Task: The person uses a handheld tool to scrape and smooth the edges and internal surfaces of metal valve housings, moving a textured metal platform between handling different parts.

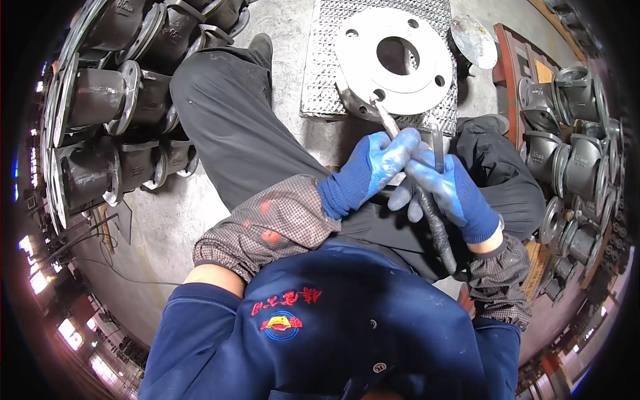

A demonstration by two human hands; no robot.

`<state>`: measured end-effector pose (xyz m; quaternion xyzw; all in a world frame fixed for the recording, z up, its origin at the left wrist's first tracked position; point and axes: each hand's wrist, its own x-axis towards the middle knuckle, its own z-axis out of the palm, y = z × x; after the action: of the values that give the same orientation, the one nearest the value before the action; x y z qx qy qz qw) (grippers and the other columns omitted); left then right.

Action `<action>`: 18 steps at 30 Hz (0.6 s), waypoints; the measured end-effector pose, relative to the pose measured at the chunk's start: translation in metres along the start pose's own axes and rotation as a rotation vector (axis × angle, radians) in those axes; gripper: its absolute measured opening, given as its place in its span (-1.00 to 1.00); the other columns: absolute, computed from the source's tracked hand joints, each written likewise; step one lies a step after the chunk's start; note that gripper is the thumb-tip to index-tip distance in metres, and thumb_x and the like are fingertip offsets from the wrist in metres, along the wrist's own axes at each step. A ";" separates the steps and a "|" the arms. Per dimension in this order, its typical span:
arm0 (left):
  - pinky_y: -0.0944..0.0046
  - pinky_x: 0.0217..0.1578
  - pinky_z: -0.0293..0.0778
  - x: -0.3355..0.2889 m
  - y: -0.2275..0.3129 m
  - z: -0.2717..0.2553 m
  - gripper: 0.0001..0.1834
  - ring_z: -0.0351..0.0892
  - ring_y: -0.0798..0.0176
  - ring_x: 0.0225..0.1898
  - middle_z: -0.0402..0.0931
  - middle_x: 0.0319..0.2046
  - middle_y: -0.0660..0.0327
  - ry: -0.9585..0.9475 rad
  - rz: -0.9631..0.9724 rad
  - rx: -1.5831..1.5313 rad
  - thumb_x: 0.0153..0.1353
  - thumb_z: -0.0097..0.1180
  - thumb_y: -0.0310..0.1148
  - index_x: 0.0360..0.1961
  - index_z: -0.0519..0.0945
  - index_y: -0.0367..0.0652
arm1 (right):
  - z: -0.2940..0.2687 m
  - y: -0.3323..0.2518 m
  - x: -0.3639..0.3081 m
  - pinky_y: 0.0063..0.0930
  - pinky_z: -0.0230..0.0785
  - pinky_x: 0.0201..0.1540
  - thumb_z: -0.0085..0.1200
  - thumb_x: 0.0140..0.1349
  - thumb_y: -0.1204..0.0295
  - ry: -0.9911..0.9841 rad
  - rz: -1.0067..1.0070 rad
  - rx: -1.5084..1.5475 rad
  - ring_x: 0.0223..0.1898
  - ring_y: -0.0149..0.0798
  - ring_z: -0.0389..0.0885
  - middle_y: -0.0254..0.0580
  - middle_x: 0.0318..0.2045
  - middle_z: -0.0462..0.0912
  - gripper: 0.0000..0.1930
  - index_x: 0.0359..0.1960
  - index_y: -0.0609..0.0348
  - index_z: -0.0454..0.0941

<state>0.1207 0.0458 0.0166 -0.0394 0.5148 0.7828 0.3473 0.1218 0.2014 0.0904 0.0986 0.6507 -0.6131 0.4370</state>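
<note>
A pale round metal flange [427, 70] with a wide centre bore and several bolt holes lies face up on a part below it. My left hand [390, 157], in a blue coated glove, is closed around the front of a slim pencil-shaped grinding tool [389, 124]. Its narrow tip meets the flange at the near-left bolt hole. Farther back, my right hand [443, 187], gloved alike, closes on the tool's dark wrapped tail, which hangs toward my lap. A bent metal strip [437, 143] rises beside the right hand's fingers; whether they touch it I cannot tell.
A textured metal block [325, 70] supports the flange. Stacked dark flanged castings [97, 100] line my left; more castings [580, 163] stand at the right. A round disc [473, 41] sits just right of the flange, near a red frame [510, 73]. My legs straddle the work.
</note>
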 end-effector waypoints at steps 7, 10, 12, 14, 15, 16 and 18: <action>0.40 -0.13 0.44 0.000 -0.024 -0.004 -0.59 0.53 0.37 -0.20 0.57 -0.22 0.14 -0.016 -0.041 -0.037 0.38 -0.18 -0.19 -0.04 0.51 -0.35 | 0.010 0.017 -0.004 -0.62 0.38 -0.60 -0.13 0.33 0.39 0.055 0.029 0.062 -0.68 -0.44 0.52 -0.12 -0.52 0.63 -0.73 -0.06 0.31 0.44; 0.39 -0.14 0.45 0.002 -0.028 0.003 -0.56 0.53 0.38 -0.20 0.58 -0.24 0.14 0.020 -0.078 -0.015 0.39 -0.22 -0.17 -0.04 0.51 -0.34 | 0.011 0.014 -0.008 -0.62 0.38 -0.60 -0.13 0.33 0.39 0.090 0.050 0.096 -0.68 -0.45 0.52 -0.12 -0.52 0.63 -0.74 -0.08 0.32 0.44; 0.40 -0.14 0.45 0.000 -0.025 -0.001 -0.55 0.53 0.38 -0.20 0.57 -0.23 0.14 -0.006 -0.031 -0.042 0.40 -0.22 -0.15 -0.03 0.51 -0.34 | 0.011 0.015 -0.003 -0.65 0.37 -0.57 -0.13 0.32 0.39 0.076 0.046 0.087 -0.66 -0.45 0.53 -0.13 -0.50 0.64 -0.76 -0.12 0.31 0.46; 0.39 -0.12 0.44 -0.002 -0.016 -0.007 -0.53 0.53 0.36 -0.19 0.57 -0.20 0.13 -0.028 -0.049 -0.065 0.40 -0.24 -0.13 -0.03 0.50 -0.35 | 0.012 0.015 0.001 -0.67 0.36 -0.56 -0.13 0.32 0.38 0.093 0.028 -0.003 -0.64 -0.46 0.54 -0.16 -0.49 0.64 -0.77 -0.15 0.29 0.47; 0.38 -0.09 0.43 0.002 -0.016 -0.009 -0.52 0.52 0.36 -0.19 0.56 -0.20 0.11 0.006 -0.038 -0.036 0.41 -0.26 -0.12 -0.04 0.51 -0.36 | 0.013 0.012 0.005 -0.67 0.36 -0.56 -0.14 0.32 0.38 0.069 0.022 0.004 -0.64 -0.46 0.54 -0.18 -0.49 0.63 -0.77 -0.13 0.28 0.45; 0.37 -0.08 0.42 0.002 -0.016 -0.010 -0.53 0.52 0.35 -0.18 0.56 -0.20 0.11 -0.012 -0.016 -0.039 0.41 -0.26 -0.14 -0.05 0.51 -0.36 | 0.012 0.014 0.007 -0.64 0.38 -0.57 -0.13 0.33 0.37 0.061 -0.005 0.036 -0.65 -0.43 0.54 -0.12 -0.49 0.64 -0.73 -0.09 0.32 0.43; 0.35 -0.07 0.42 0.002 -0.013 -0.011 -0.54 0.52 0.33 -0.18 0.56 -0.21 0.11 -0.024 0.030 -0.015 0.41 -0.26 -0.16 -0.08 0.52 -0.37 | 0.008 0.018 0.009 -0.60 0.41 -0.58 -0.13 0.34 0.35 0.042 -0.025 0.114 -0.66 -0.39 0.55 -0.06 -0.49 0.64 -0.70 -0.05 0.35 0.42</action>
<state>0.1234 0.0409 -0.0001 -0.0248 0.5051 0.7923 0.3413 0.1321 0.1943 0.0720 0.1281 0.6250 -0.6524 0.4090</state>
